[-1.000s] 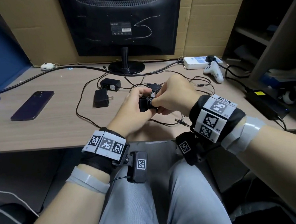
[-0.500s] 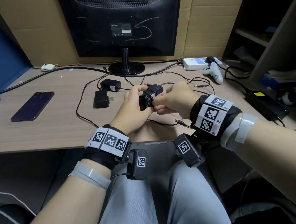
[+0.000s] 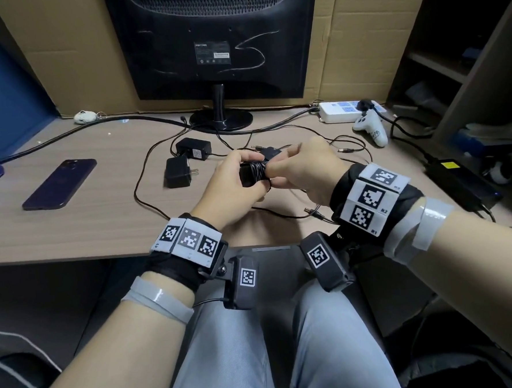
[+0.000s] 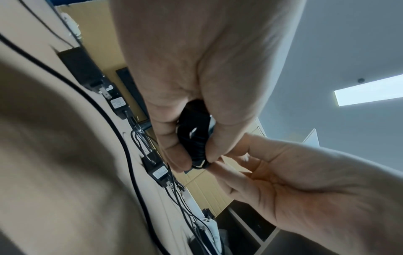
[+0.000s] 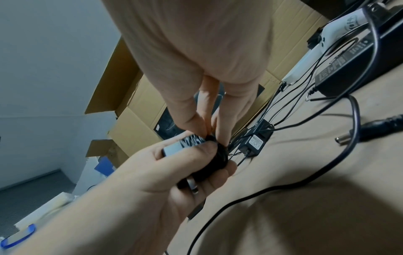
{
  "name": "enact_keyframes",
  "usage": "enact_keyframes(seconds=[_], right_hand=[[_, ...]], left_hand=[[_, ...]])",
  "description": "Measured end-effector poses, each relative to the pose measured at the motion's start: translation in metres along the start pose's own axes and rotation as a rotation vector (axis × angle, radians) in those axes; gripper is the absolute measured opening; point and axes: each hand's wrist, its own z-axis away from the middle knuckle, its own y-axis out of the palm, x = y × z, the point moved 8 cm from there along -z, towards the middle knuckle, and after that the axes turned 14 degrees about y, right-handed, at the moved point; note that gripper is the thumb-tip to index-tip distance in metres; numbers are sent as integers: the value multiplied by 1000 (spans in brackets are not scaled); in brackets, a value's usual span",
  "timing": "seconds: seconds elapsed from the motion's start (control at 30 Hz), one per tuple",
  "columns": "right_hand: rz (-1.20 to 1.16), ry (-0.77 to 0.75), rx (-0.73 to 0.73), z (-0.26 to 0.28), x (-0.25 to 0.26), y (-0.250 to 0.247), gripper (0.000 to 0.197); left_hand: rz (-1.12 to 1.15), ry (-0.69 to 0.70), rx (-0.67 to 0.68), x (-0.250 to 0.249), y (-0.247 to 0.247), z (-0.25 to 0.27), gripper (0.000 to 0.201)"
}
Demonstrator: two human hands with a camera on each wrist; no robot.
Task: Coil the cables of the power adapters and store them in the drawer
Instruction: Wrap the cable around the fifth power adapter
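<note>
Left hand [image 3: 233,181] grips small black plastic power adapter [image 3: 249,176], thin black cable [image 3: 258,171] wound round it, above desk's near edge. Right hand [image 3: 301,173] pinches the cable end. Risk: pinch slips, turns spring loose.

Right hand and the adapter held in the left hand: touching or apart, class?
Touching. The right wrist view shows the right hand pinching the cable coiled round the adapter.

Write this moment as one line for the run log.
left hand: holds wrapped adapter | right hand: pinches its cable | two adapters on desk
</note>
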Motion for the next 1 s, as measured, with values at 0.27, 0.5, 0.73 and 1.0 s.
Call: enact_keyframes(seconds=[0.27, 0.5, 0.73, 1.0], right_hand=[[-20, 9, 22, 3, -4, -3, 24], [24, 2, -18, 5, -1, -4, 23], [83, -87, 43, 8, 1, 3, 11], [-248, -59, 316, 13, 0, -1, 35]], left_hand=[[53, -38, -5, 2, 2, 4, 43], [-7, -6, 10, -5, 0, 4, 45], [65, -36, 57, -9, 2, 6, 45], [231, -48, -35, -9, -9, 7, 40]])
